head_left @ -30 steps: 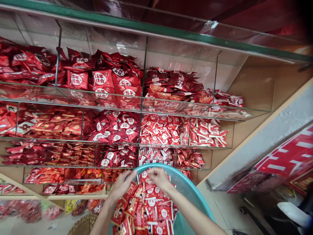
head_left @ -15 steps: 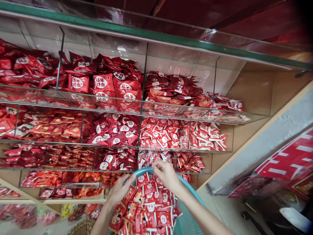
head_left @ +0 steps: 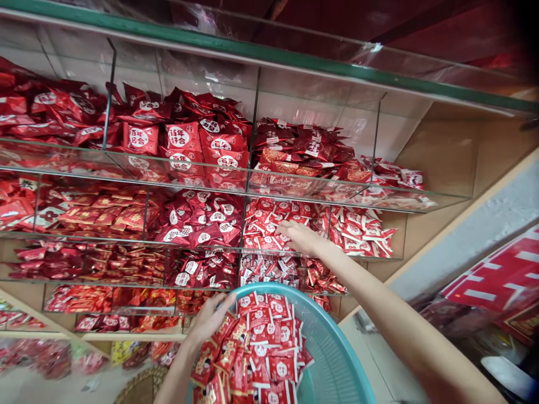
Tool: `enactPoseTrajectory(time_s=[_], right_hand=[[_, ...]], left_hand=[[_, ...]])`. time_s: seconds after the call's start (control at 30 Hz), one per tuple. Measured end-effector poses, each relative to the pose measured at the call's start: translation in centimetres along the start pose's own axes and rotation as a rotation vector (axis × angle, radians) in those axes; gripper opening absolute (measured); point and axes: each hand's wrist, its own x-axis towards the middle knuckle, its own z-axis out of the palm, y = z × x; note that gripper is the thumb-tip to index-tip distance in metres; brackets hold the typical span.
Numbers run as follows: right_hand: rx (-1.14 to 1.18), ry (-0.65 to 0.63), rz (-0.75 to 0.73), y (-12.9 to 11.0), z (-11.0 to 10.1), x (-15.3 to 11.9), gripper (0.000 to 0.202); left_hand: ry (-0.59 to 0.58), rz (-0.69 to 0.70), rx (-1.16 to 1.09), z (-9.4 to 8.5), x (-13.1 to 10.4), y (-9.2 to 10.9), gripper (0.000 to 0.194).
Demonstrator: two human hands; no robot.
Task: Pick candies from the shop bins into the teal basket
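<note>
My left hand is wrapped round the left rim of a teal plastic basin. Inside it lies a heap of small red-and-white candy packets, with red-and-gold packets on the left side. Reaching over the far rim, my right hand is at a glass shelf compartment of small red-and-white packets. Its fingers are partly bent over these packets, and no packet shows between them; the fingertips are hard to make out.
Glass shelves with upright dividers hold red packets in rows, larger ones higher up. A thick green-edged glass pane crosses above my hands. A wooden side edge slopes at the right. A woven basket stands on the floor.
My right hand has moved from above the basin up and forward to the shelf compartment, its arm now stretched out. My left hand stays on the basin's rim.
</note>
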Motion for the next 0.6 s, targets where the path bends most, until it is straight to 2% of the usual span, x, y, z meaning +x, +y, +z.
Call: enactPoseTrajectory(time_s=[0.17,0.37,0.5,0.6], right_hand=[[-0.094,-0.022,-0.012,-0.6,-0.6,-0.1,0.043],[-0.035,0.025,-0.026,0.5,-0.2,-0.4,0.038],[0.074,0.148,-0.033,0.6,-1.2,-1.4,0.036],[0.178,0.301,-0.076,-1.1,-2.8,-3.3,0.036]], left_hand=[[0.005,-0.005,0.001,0.0,-0.1,0.1,0.054],[0.008,-0.014,-0.011,0.1,-0.2,0.1,0.054],[-0.002,-0.012,0.001,0.1,-0.1,0.1,0.056],[0.0,-0.01,0.026,0.1,-0.1,0.1,0.056]])
